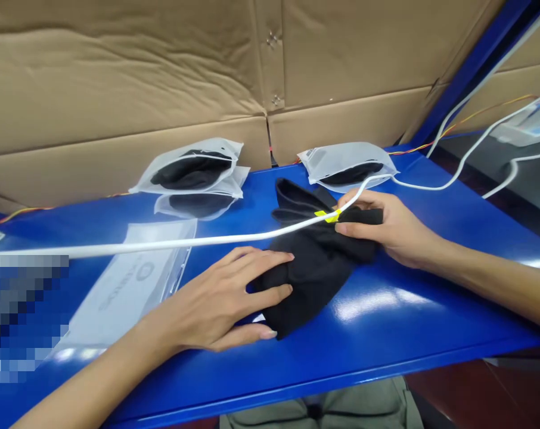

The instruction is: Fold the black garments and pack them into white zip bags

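A black cloth item (312, 280), bunched and partly folded, lies on the blue table; I cannot tell which garment it is. My left hand (234, 292) rests on its near left part, fingers spread. At its upper right, my right hand (386, 229) pinches a fold of the cloth between thumb and fingers. A white cable (234, 240) crosses the view in front of the cloth and passes close to my right hand. Something bright yellow (328, 215) shows at the cable there. Under the left edge of the cloth a small white corner (258, 319) sticks out.
Frosted zip bags with black cloth inside lie at the back left (194, 170) and back right (350, 165). A flat frosted bag (136, 280) with printing is left of my left hand. Brown padded panels (163, 71) stand behind the blue table (386, 339). The far left is pixelated.
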{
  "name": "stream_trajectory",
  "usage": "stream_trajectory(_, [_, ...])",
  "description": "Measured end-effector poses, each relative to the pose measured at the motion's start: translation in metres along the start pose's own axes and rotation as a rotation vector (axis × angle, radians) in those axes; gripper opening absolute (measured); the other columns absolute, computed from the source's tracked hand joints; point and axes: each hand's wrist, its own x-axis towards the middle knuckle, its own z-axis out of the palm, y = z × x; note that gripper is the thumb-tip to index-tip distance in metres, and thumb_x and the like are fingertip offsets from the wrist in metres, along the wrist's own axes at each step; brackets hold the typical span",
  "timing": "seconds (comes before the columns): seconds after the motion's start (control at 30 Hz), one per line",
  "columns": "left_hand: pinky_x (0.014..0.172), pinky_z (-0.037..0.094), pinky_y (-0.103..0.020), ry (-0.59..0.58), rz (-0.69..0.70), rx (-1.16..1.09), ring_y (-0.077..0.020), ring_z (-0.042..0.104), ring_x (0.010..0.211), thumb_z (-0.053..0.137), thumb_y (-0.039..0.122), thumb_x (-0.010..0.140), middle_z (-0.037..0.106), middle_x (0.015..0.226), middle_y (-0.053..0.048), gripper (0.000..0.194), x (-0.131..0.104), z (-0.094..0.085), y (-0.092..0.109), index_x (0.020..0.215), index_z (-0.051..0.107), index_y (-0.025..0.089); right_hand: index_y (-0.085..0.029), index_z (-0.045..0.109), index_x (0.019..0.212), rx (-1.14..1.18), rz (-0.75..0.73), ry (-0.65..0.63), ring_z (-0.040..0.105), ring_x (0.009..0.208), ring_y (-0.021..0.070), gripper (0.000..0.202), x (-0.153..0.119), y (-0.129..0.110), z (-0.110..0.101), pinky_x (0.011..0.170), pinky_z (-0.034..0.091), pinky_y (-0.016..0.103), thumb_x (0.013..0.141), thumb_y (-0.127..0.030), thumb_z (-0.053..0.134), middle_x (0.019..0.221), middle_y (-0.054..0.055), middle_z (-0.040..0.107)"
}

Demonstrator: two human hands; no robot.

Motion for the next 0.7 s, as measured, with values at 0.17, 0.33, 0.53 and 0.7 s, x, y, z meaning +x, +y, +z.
stream_trajectory(0.17, [0.103, 0.055, -0.052, 0.018, -0.095, 0.151, -0.0367, 0.070, 0.122, 0.038, 0.052, 0.112, 0.068, 0.144, -0.023, 0.050, -0.006, -0.004, -0.003, 0.107, 0.073, 0.017, -0.035, 0.070, 0.107, 0.307, 0.270, 0.040, 0.076, 0.092, 0.0277, 0.051, 0.005, 0.003, -0.007, 0.087, 0.064, 0.043, 0.062, -0.025, 0.091, 0.095, -0.003, 0.077])
stream_trajectory(0.33, [0.089, 0.058, -0.048, 0.041, -0.341, 0.291, -0.0332, 0.074, 0.102, 0.041, 0.051, 0.111, 0.077, 0.124, -0.016, 0.047, -0.016, -0.003, -0.018, 0.095, 0.072, 0.019, -0.033, 0.073, 0.111, 0.318, 0.287, 0.055, 0.076, 0.107, 0.0287, 0.051, 0.011, 0.000, -0.013, 0.097, 0.063, 0.040, 0.063, -0.030, 0.090, 0.107, -0.001, 0.080])
stream_trajectory(0.53, [0.098, 0.057, -0.054, 0.074, -0.581, 0.335, -0.0392, 0.067, 0.118, 0.042, 0.041, 0.108, 0.068, 0.131, -0.019, 0.035, -0.018, -0.001, -0.030, 0.107, 0.069, 0.018, -0.027, 0.072, 0.096, 0.188, 0.274, 0.097, 0.077, 0.104, 0.0313, 0.033, 0.015, -0.003, -0.022, 0.095, 0.063, 0.043, 0.075, -0.044, 0.090, 0.105, 0.006, 0.082])
stream_trajectory(0.7, [0.090, 0.058, -0.055, -0.019, -0.721, 0.292, -0.0412, 0.067, 0.112, 0.040, 0.027, 0.098, 0.065, 0.131, -0.020, 0.043, -0.018, -0.005, -0.030, 0.133, 0.059, 0.011, -0.023, 0.068, 0.121, -0.361, 0.132, 0.136, 0.066, 0.123, 0.0421, 0.065, 0.025, 0.003, -0.047, 0.111, 0.051, 0.058, 0.067, -0.047, 0.096, 0.131, 0.016, 0.073])
